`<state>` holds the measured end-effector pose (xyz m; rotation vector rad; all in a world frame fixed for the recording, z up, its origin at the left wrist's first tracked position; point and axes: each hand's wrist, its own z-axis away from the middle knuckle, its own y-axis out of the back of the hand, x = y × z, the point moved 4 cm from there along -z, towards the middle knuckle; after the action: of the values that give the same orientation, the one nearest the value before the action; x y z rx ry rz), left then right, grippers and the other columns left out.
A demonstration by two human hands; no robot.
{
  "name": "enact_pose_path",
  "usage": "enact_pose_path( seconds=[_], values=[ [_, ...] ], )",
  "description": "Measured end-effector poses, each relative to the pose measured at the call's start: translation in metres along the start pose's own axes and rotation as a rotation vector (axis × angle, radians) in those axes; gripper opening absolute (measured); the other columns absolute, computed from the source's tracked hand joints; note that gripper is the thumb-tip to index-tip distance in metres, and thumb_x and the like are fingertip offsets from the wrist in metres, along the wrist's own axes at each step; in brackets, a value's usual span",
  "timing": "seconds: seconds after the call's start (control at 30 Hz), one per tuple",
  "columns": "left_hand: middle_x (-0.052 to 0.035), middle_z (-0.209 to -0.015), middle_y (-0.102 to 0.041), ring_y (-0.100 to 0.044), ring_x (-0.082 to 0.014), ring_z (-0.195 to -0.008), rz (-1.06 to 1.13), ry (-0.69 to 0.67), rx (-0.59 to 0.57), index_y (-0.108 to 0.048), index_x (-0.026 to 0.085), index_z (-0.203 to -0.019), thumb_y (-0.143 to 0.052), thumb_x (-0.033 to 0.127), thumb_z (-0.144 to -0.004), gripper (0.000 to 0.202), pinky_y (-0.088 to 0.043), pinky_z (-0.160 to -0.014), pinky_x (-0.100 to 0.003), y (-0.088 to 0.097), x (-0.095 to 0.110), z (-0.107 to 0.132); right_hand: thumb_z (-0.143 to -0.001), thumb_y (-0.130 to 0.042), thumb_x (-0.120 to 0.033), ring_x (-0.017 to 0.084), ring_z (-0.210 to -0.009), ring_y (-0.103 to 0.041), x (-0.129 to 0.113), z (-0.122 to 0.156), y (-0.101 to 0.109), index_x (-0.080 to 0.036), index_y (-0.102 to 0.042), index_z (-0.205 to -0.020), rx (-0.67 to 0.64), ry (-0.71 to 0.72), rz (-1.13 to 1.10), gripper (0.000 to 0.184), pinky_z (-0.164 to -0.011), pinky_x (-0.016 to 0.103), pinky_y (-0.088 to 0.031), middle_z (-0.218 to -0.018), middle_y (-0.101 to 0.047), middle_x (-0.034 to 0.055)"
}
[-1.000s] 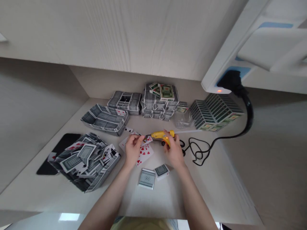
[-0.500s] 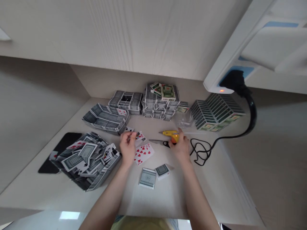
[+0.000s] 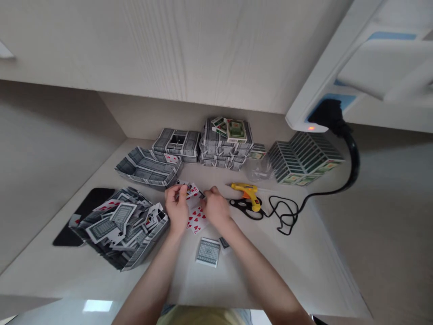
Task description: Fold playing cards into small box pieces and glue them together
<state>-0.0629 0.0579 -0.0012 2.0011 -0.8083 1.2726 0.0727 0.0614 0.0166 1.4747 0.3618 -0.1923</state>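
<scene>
We log 1 playing card (image 3: 192, 191), L of the glue gun (image 3: 248, 190): white, red marks + dark print, partly hidden by fingers. It sits betw. our hands: L hand (image 3: 177, 208) pinched on its L side, thumb vs. fingers; R hand (image 3: 216, 206) curled at its R side, can't tell if gripping. Counts: 1 yellow glue gun, lying over 1 pr. scissors (image 3: 257, 215), blk handles; 2 face-down piles (image 3: 207, 252), nearer us & L of glue gun; 1 box (image 3: 147, 244) w/ loose cards (image 3: 122, 216), far L of glue gun; hearts cards (image 3: 196, 220) just below held card, no. unclear.
</scene>
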Motion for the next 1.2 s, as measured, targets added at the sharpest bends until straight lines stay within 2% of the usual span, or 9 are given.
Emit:
enact_pose_path(
  seconds=[0.27, 0.43, 0.5, 0.57, 0.67, 0.77, 0.9, 1.07, 1.2],
  values=[
    [-0.0017, -0.080, -0.053, -0.050, -0.0133, -0.078, 0.045, 0.055, -0.025, -0.058, 0.016, -0.080, -0.052, 0.042, -0.077, 0.027, -0.039, -0.075, -0.026, -0.003, -0.007, -0.002, -0.077, -0.049, -0.009, 0.023, -0.086, -0.062, -0.006, -0.023, -0.010, -0.005, -0.056, -0.102, -0.102, -0.175, 0.019, 0.027, -0.066, 0.029, -0.047, -0.103, -0.057, 0.0204],
    [-0.0014, -0.079, -0.054, -0.051, -0.0128, -0.077, 0.064, 0.074, -0.010, -0.058, 0.016, -0.082, -0.053, 0.043, -0.077, 0.027, -0.040, -0.074, -0.025, -0.003, -0.009, -0.002, -0.072, -0.054, -0.013, 0.022, -0.082, -0.062, 0.008, -0.012, -0.001, -0.010, -0.061, -0.089, -0.053, -0.142, -0.073, 0.018, -0.064, 0.027, -0.044, -0.096, -0.062, 0.0158],
    [-0.0011, -0.077, -0.055, -0.052, -0.0126, -0.075, 0.095, 0.102, -0.030, -0.057, 0.016, -0.082, -0.052, 0.044, -0.077, 0.028, -0.041, -0.073, -0.024, -0.004, -0.010, -0.002, -0.073, -0.053, -0.013, 0.020, -0.072, -0.062, 0.021, -0.005, 0.006, -0.012, -0.060, -0.082, -0.010, -0.163, -0.200, 0.012, -0.060, 0.026, -0.043, -0.083, -0.065, 0.0132],
    [-0.0010, -0.076, -0.057, -0.053, -0.0124, -0.073, 0.131, 0.134, -0.070, -0.057, 0.016, -0.081, -0.052, 0.044, -0.077, 0.029, -0.041, -0.070, -0.024, -0.007, -0.009, -0.001, -0.076, -0.053, -0.020, 0.014, -0.052, -0.056, 0.034, 0.000, 0.013, -0.015, -0.058, -0.078, 0.008, -0.166, -0.475, 0.007, -0.050, 0.024, -0.040, -0.067, -0.065, 0.0065],
    [-0.0016, -0.076, -0.060, -0.055, -0.0129, -0.072, 0.163, 0.146, -0.141, -0.058, 0.016, -0.080, -0.050, 0.045, -0.078, 0.030, -0.042, -0.070, -0.024, -0.012, -0.005, 0.003, -0.073, -0.056, -0.034, 0.007, -0.035, -0.039, 0.044, 0.006, 0.016, -0.018, -0.055, -0.072, -0.065, -0.138, -0.968, 0.016, -0.037, 0.021, -0.029, -0.058, -0.061, -0.0011],
    [-0.0028, -0.079, -0.062, -0.056, -0.0139, -0.075, 0.158, 0.119, -0.212, -0.059, 0.016, -0.081, -0.047, 0.044, -0.080, 0.030, -0.043, -0.072, -0.025, -0.016, 0.001, 0.009, -0.067, -0.062, -0.041, 0.005, -0.033, -0.033, 0.045, 0.009, 0.013, -0.017, -0.053, -0.062, -0.093, -0.147, -1.260, 0.026, -0.035, 0.020, -0.023, -0.049, -0.054, -0.0051],
    [-0.0032, -0.080, -0.062, -0.056, -0.0145, -0.077, 0.125, 0.076, -0.270, -0.058, 0.017, -0.082, -0.045, 0.043, -0.081, 0.029, -0.043, -0.073, -0.026, -0.020, 0.004, 0.014, -0.064, -0.064, -0.040, 0.004, -0.032, -0.032, 0.043, 0.013, 0.001, -0.017, -0.049, -0.054, -0.037, -0.261, -1.481, 0.029, -0.033, 0.019, -0.017, -0.041, -0.044, -0.0076],
    [-0.0026, -0.080, -0.061, -0.055, -0.0144, -0.077, 0.102, 0.070, -0.291, -0.057, 0.017, -0.083, -0.044, 0.043, -0.082, 0.029, -0.042, -0.074, -0.026, -0.023, 0.003, 0.018, -0.061, -0.066, -0.037, 0.006, -0.035, -0.042, 0.046, 0.018, -0.007, -0.016, -0.053, -0.059, 0.021, -0.351, -1.612, 0.025, -0.032, 0.018, -0.025, -0.050, -0.053, -0.0038],
    [-0.0026, -0.079, -0.060, -0.054, -0.0140, -0.077, 0.102, 0.048, -0.350, -0.057, 0.017, -0.084, -0.044, 0.041, -0.083, 0.027, -0.042, -0.074, -0.025, -0.026, 0.009, 0.024, -0.060, -0.066, -0.035, 0.006, -0.033, -0.042, 0.054, 0.021, -0.004, -0.016, -0.051, -0.060, 0.118, -0.390, -1.661, 0.024, -0.030, 0.017, -0.026, -0.048, -0.051, -0.0055]
  ],
)
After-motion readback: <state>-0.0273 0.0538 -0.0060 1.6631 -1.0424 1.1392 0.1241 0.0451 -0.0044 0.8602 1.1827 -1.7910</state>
